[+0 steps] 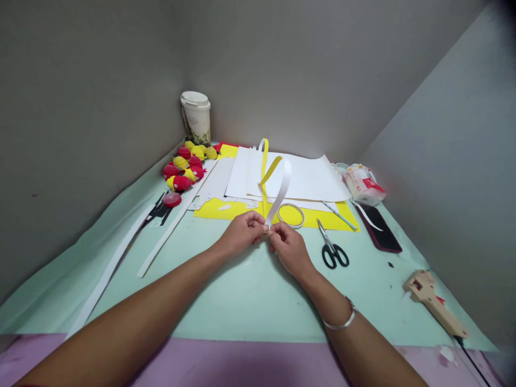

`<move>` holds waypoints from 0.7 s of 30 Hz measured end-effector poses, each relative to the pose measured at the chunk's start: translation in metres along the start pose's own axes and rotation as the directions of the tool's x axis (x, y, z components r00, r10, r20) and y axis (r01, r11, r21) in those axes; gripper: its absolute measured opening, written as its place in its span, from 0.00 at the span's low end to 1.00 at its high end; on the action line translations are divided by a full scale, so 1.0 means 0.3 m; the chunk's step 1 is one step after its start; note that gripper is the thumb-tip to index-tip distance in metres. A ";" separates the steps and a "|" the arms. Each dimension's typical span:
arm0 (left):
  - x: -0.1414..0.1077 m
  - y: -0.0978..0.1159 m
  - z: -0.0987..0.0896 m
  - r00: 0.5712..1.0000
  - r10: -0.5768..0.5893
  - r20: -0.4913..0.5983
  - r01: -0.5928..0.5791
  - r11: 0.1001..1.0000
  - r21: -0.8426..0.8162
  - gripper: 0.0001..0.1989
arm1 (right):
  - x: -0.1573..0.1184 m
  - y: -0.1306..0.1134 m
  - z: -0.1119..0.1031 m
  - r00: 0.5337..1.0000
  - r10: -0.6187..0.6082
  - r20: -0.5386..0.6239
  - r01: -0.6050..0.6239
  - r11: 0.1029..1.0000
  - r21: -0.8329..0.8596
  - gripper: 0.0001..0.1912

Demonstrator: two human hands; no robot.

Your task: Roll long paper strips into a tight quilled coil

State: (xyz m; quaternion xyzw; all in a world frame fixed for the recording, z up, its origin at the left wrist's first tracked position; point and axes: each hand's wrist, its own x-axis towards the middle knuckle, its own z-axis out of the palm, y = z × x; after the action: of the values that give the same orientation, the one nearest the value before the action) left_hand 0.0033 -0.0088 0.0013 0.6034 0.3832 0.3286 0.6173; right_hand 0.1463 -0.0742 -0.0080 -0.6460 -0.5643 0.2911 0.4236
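On table (226,301), cup (196,118) at back left behind ornaments (180,183); to their right, stacked sheets (306,180), with ring (295,226) at their near edge; before these, scissors (331,248). Farther right, tissue pack (363,184) behind phone (387,239); glue gun (435,305) nearer, before phone.

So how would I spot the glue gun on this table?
Start with the pale green table cover and follow its right side, nearer than the flat, dark phone. There lies the beige plastic glue gun, set apart from the phone by its pistol shape and black cord.
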 end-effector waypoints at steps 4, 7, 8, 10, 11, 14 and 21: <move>-0.001 -0.002 0.000 1.000 -0.012 0.005 0.012 1.000 -0.001 0.11 | 0.000 0.001 -0.002 1.000 0.004 0.013 -0.005 1.000 0.022 0.08; -0.002 -0.003 0.001 1.000 -0.006 0.017 0.006 1.000 0.006 0.11 | 0.001 0.000 -0.003 1.000 0.013 0.024 -0.014 0.999 0.034 0.08; -0.002 -0.003 0.001 1.000 -0.002 0.022 0.001 1.000 0.008 0.12 | 0.001 0.000 -0.004 1.000 0.013 0.026 -0.014 0.999 0.034 0.08; -0.002 -0.004 0.001 0.999 0.008 0.036 -0.009 1.000 0.012 0.11 | 0.002 0.000 -0.004 1.000 0.012 0.024 -0.013 0.999 0.032 0.08; -0.002 -0.004 0.001 0.999 0.013 0.046 -0.014 1.000 0.015 0.11 | 0.003 0.000 -0.005 1.000 0.011 0.022 -0.011 0.999 0.033 0.08; -0.002 -0.002 0.000 0.997 0.020 0.068 -0.022 0.999 0.038 0.10 | 0.005 0.002 -0.005 1.000 0.008 0.020 -0.009 0.999 0.049 0.08; -0.007 0.000 -0.002 0.995 0.035 0.090 -0.050 0.985 0.167 0.13 | 0.007 0.005 -0.006 0.999 0.024 0.022 -0.026 0.995 0.101 0.08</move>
State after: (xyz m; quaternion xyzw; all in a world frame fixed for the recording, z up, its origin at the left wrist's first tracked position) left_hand 0.0018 -0.0105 0.0015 0.6752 0.3694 0.2817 0.5729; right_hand 0.1489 -0.0726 -0.0083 -0.6278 -0.5450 0.3314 0.4462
